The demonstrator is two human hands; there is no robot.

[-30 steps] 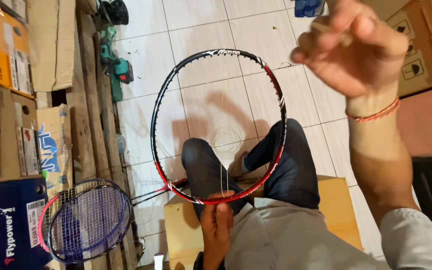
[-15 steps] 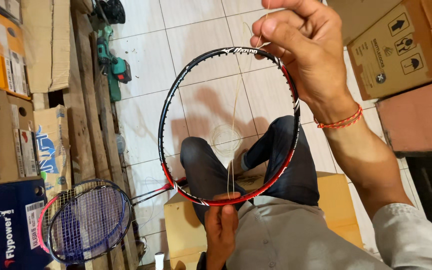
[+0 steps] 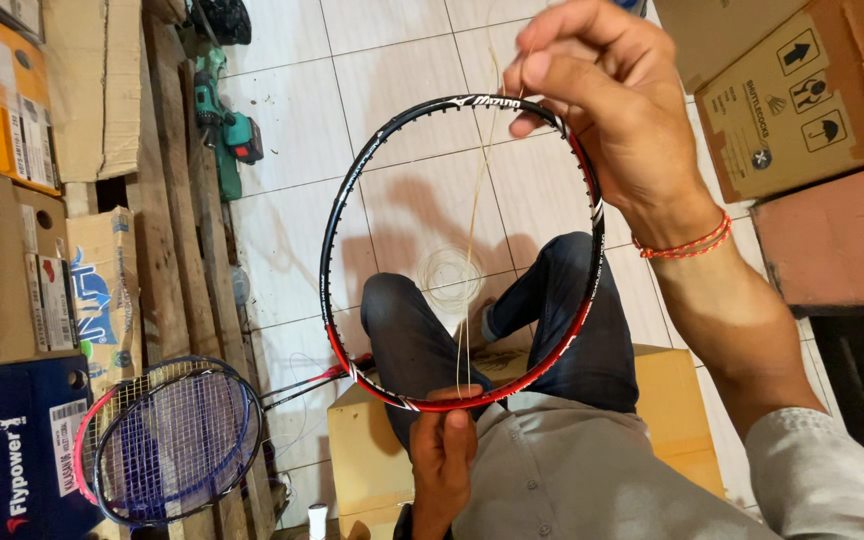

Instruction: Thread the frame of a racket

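Observation:
An unstrung badminton racket frame (image 3: pixel 352 190), black at the top and red near the throat, is held up in front of me. My left hand (image 3: pixel 442 460) grips it at the lower rim by the throat. My right hand (image 3: pixel 602 110), with a red thread bracelet on the wrist, pinches a thin pale string (image 3: pixel 474 230) at the top of the frame. The string runs down across the open head to my left hand. A loose coil of the same string (image 3: pixel 450 278) lies on the floor below, between my knees.
Two strung rackets (image 3: pixel 172 440) lean at the lower left beside wooden pallet boards (image 3: pixel 167 230). Cardboard boxes (image 3: pixel 12 120) stack along the left and others (image 3: pixel 802 100) stand at the upper right. A green power tool (image 3: pixel 232 135) lies on the white tiled floor. I sit on a cardboard box (image 3: pixel 357 460).
My right hand has come down from the upper right to the top of the frame, drawing the string taut across the head. My left hand has kept its grip.

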